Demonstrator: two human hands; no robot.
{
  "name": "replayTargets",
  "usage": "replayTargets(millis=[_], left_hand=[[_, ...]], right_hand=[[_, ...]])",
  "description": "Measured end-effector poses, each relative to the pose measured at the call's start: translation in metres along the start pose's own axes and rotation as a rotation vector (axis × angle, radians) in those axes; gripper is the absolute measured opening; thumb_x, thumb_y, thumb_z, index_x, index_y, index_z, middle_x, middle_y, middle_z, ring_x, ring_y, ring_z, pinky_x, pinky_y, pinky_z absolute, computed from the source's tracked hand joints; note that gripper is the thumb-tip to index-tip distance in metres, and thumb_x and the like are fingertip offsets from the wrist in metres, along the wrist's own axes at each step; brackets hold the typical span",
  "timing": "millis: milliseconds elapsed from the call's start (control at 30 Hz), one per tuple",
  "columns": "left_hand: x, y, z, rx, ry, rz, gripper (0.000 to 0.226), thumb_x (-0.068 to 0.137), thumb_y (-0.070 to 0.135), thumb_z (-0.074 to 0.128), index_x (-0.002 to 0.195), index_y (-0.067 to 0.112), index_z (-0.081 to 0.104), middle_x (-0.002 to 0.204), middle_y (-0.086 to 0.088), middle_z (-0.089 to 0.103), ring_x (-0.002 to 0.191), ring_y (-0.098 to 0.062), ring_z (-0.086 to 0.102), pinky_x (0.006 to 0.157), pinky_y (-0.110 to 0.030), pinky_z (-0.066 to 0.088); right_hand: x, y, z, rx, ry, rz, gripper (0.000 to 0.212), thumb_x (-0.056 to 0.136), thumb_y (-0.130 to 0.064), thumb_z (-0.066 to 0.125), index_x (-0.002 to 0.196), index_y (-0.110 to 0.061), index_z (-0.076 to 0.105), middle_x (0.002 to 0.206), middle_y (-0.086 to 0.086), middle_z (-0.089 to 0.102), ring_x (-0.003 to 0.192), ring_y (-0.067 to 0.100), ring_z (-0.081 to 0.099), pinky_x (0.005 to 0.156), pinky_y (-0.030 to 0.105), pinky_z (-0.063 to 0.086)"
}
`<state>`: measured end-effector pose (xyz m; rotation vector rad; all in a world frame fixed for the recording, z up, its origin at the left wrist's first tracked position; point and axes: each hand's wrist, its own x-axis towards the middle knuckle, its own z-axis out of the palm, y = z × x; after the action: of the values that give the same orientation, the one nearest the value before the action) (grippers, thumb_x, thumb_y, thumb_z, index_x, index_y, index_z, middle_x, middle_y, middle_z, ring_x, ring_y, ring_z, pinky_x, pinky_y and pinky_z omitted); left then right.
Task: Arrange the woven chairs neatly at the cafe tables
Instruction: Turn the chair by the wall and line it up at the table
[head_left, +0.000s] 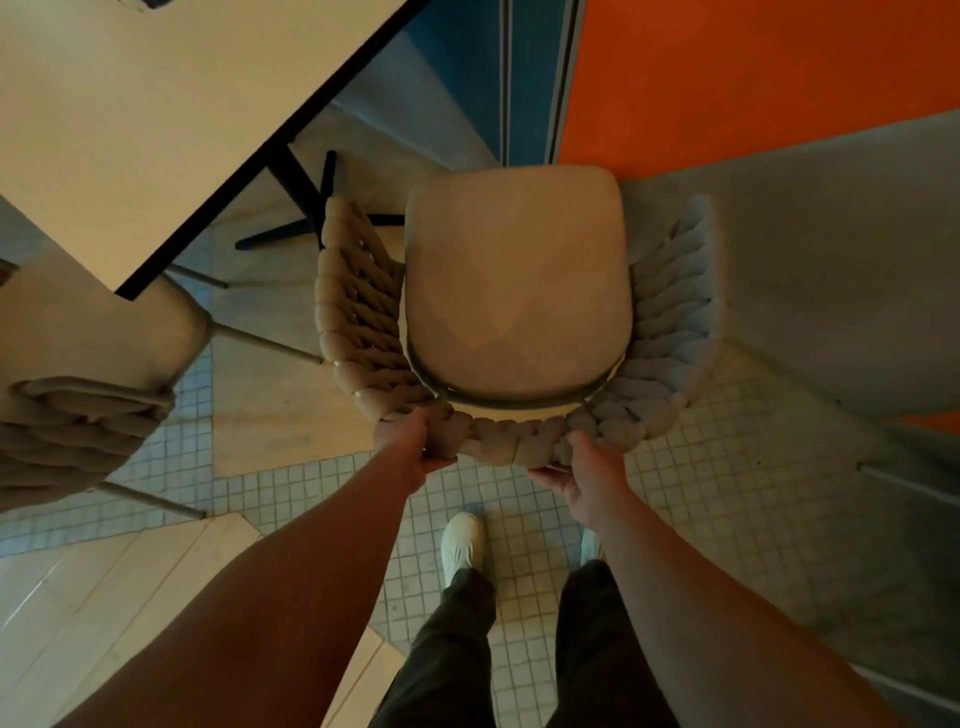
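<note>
Woven chair (517, 280): beige, with a padded seat and a thick braided back and arms. It is seen from above and behind, with its back rim nearest the person.
Chair position: it is on the floor (727, 467) beside the long dark edge of the table (156, 104), with no part of the seat under the top. Its left arm is near the black base (296, 208) of the table. Whether its legs touch the floor cannot be told.
Left hand (415, 447): it is closed round the left end of the braided back rim, with the fingers wrapped over the top and the arm stretched forward.
Right hand (587, 473): it is closed round the right part of the same rim, with the fingers hidden behind the weave and the thumb lying along the underside.
Second woven chair (78, 431): it is at the near corner of the table, with its seat partly under the top. It is well apart from the held chair.
Table: the top is pale and lit, with a black edge. It fills the upper left of the view.
Floor: small square mosaic tiles lie under the person, and pale plank sections lie to the left.
Grey surface (831, 260): it is just to the right of the chair's right arm. What it is cannot be told.
Background: an orange wall (753, 67) and, to its left, a blue panel (457, 78) lie beyond the chair.
Person: the white shoes (461, 540) stand on the mosaic tiles behind the chair, below dark trousers (452, 649).
</note>
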<state>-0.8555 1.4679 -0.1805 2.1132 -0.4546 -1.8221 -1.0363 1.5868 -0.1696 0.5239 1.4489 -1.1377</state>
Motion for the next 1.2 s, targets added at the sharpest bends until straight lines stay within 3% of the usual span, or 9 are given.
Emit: replayTargets(millis=[200,267,333,467,833,1033,1133,1200], left_hand=[[-0.014,-0.003,0.003,-0.046,0.043,0.002,0.039,0.101,0.019,0.060,0.137,0.012,0.048,0.129,-0.017,0.060,0.095,-0.036,0.067,0.058,-0.047,0.060],[-0.020,-0.007,0.008,-0.059,0.037,-0.012,0.039,0.097,0.014,0.063,0.133,0.009,0.049,0.126,-0.017,0.059,0.096,-0.038,0.067,0.061,-0.049,0.060],[-0.026,-0.014,0.014,-0.094,0.032,-0.026,0.031,0.097,0.012,0.064,0.124,0.010,0.049,0.119,-0.017,0.059,0.093,-0.036,0.066,0.067,-0.051,0.059],[-0.028,-0.031,0.027,-0.163,0.048,-0.036,0.038,0.092,0.015,0.070,0.127,0.006,0.059,0.121,-0.019,0.068,0.093,-0.035,0.071,0.057,-0.044,0.062],[-0.043,-0.062,0.074,-0.366,0.059,-0.068,0.041,0.091,0.014,0.072,0.129,0.006,0.061,0.123,-0.024,0.066,0.104,-0.042,0.069,0.060,-0.046,0.064],[-0.054,-0.074,0.103,-0.429,0.111,-0.052,0.041,0.089,0.015,0.075,0.127,0.007,0.063,0.120,-0.021,0.067,0.100,-0.040,0.070,0.057,-0.043,0.063],[-0.062,-0.077,0.103,-0.274,0.186,-0.004,0.036,0.090,0.027,0.076,0.116,0.007,0.061,0.104,-0.014,0.069,0.090,-0.032,0.073,0.065,-0.042,0.064],[-0.070,-0.080,0.091,0.056,0.220,0.050,0.044,0.091,0.048,0.070,0.110,0.008,0.063,0.093,-0.008,0.071,0.079,-0.023,0.075,0.069,-0.040,0.065]], right_hand=[[-0.001,-0.008,0.000,-0.026,0.025,0.012,0.030,0.103,-0.012,0.048,0.132,-0.015,0.045,0.120,0.017,0.057,0.091,0.032,0.063,0.078,0.055,0.058],[0.001,-0.012,-0.004,-0.062,0.041,0.001,0.033,0.102,-0.012,0.049,0.135,-0.013,0.045,0.123,0.018,0.057,0.099,0.034,0.063,0.079,0.057,0.058],[0.001,-0.018,-0.010,-0.118,0.052,-0.010,0.035,0.102,-0.014,0.050,0.136,-0.009,0.045,0.127,0.020,0.057,0.107,0.037,0.063,0.074,0.056,0.060],[0.008,-0.035,-0.020,-0.253,0.041,-0.051,0.037,0.103,-0.019,0.047,0.137,-0.005,0.044,0.128,0.022,0.057,0.104,0.039,0.064,0.061,0.050,0.061],[0.022,-0.095,-0.045,-0.444,-0.043,-0.086,0.024,0.103,-0.020,0.047,0.124,-0.008,0.050,0.112,0.018,0.064,0.094,0.037,0.067,0.064,0.051,0.058],[0.029,-0.127,-0.054,-0.533,-0.082,-0.084,0.029,0.100,-0.016,0.050,0.127,-0.006,0.051,0.117,0.022,0.065,0.100,0.041,0.067,0.067,0.058,0.060],[0.026,-0.140,-0.060,-0.591,-0.126,-0.051,0.029,0.101,-0.014,0.052,0.129,-0.008,0.048,0.118,0.021,0.063,0.102,0.041,0.066,0.074,0.056,0.059],[0.025,-0.143,-0.066,-0.703,-0.066,-0.063,0.034,0.098,-0.027,0.060,0.127,-0.011,0.051,0.114,0.019,0.064,0.097,0.039,0.068,0.071,0.054,0.061]])
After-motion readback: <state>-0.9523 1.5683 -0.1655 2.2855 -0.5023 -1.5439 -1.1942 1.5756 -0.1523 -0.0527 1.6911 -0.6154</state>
